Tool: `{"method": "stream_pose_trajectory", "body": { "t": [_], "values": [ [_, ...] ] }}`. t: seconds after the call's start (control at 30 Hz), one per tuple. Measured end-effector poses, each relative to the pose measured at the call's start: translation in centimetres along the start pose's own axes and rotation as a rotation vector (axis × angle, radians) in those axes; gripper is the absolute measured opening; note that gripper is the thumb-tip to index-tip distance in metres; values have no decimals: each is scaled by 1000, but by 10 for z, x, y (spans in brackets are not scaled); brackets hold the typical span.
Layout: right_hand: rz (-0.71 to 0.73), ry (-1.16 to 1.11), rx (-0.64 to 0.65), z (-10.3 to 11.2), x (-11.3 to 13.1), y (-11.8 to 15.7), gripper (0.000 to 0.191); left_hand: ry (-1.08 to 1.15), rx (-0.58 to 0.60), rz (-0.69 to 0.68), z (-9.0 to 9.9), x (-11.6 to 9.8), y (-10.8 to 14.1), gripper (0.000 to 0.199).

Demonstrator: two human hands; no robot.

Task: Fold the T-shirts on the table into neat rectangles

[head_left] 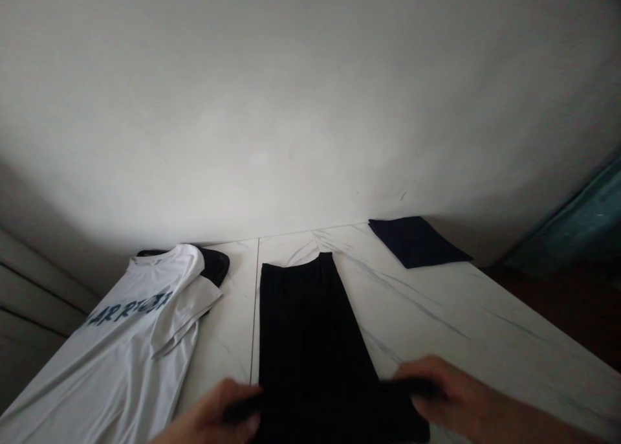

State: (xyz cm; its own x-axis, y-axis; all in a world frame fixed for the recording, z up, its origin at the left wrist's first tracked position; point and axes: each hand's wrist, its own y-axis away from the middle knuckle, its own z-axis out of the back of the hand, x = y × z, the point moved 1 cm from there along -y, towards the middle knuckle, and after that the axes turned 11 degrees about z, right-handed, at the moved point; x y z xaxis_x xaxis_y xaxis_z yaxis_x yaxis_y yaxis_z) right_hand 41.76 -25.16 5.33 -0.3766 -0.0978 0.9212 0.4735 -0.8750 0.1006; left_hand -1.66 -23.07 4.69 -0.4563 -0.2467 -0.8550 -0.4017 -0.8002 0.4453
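A: What are the hands doing?

B: The left hand (208,415) and the right hand (429,392) are both closed. Each one pinches the near end of the black cloth (310,327), one at each side. They seem to hold it that way to keep the end wide and straight.

A: Where is the black cloth?

B: It lies flat on the white table (436,301), with its narrow end pointing at the pale wall (310,107). It could be pants or a skirt, but I can't tell which.

A: What is near it?

B: To the left is the white shirt (130,334), with dark blue letters (129,308) on it. Its top lies over a black thing (216,266), and I can't tell what that is. Far off on the right, near the wall, is a folded dark blue cloth (417,240). It may be there to stay out of the way.

A: And the room?

B: The table has thin gray lines, like stone, and a long seam (255,314) runs beside the black cloth. Past the table on the right are a dark floor (548,308) and a blue-green thing (577,224).
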Motion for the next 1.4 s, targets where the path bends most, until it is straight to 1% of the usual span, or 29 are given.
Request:
{"method": "stream_pose_trajectory", "body": {
  "t": [0.03,0.07,0.1,0.13,0.17,0.23,0.3,0.37,0.43,0.5,0.6,0.73,0.8,0.83,0.9,0.97,1.07,1.17,1.23,1.27,1.33,1.4],
  "values": [
    [-24,-96,-47,16,9,-28,53,51,-28,54,14,-20,-23,42],
    [-53,-200,-57,30,14,-60,53,141,-37,95,26,-38,-48,44],
    [-63,-288,-60,42,16,-93,50,280,4,102,37,-55,-75,46],
    [-76,-371,-29,51,15,-127,45,423,69,100,47,-67,-103,46],
    [-87,-437,-22,58,11,-159,38,545,100,110,55,-75,-130,42],
    [-143,-513,-46,66,-3,-215,24,714,104,186,69,-78,-179,28],
    [-224,-505,-102,66,-20,-254,16,784,62,301,78,-68,-213,16],
    [-286,-457,-132,62,-34,-276,14,789,39,381,83,-56,-232,13],
    [-304,-421,-130,59,-44,-284,12,760,17,398,86,-47,-239,14],
    [-288,-416,-134,58,-49,-285,9,724,-16,394,87,-44,-241,13],
    [-252,-422,-188,59,-54,-283,7,690,-98,360,87,-44,-244,10],
    [-217,-408,-267,59,-60,-283,8,593,-259,288,83,-48,-249,6],
    [-181,-407,-299,57,-62,-283,8,530,-345,263,82,-50,-251,8],
    [-174,-405,-310,55,-62,-283,8,501,-394,251,81,-52,-251,12],
    [-178,-383,-335,52,-62,-283,10,457,-495,219,80,-55,-250,28],
    [-180,-319,-400,51,-61,-280,11,434,-581,180,78,-57,-244,44],
    [-171,-252,-499,49,-55,-269,18,440,-655,125,70,-56,-222,57],
    [-171,-269,-489,46,-51,-246,28,509,-668,91,56,-45,-182,58],
    [-178,-268,-465,44,-48,-226,33,501,-623,112,43,-33,-150,55],
    [-187,-264,-451,42,-47,-215,35,456,-585,137,36,-27,-135,53],
    [-219,-246,-409,38,-46,-193,37,294,-500,196,23,-15,-109,47],
    [-251,-204,-365,33,-45,-172,31,126,-454,233,10,-5,-91,45]
  ]
}}
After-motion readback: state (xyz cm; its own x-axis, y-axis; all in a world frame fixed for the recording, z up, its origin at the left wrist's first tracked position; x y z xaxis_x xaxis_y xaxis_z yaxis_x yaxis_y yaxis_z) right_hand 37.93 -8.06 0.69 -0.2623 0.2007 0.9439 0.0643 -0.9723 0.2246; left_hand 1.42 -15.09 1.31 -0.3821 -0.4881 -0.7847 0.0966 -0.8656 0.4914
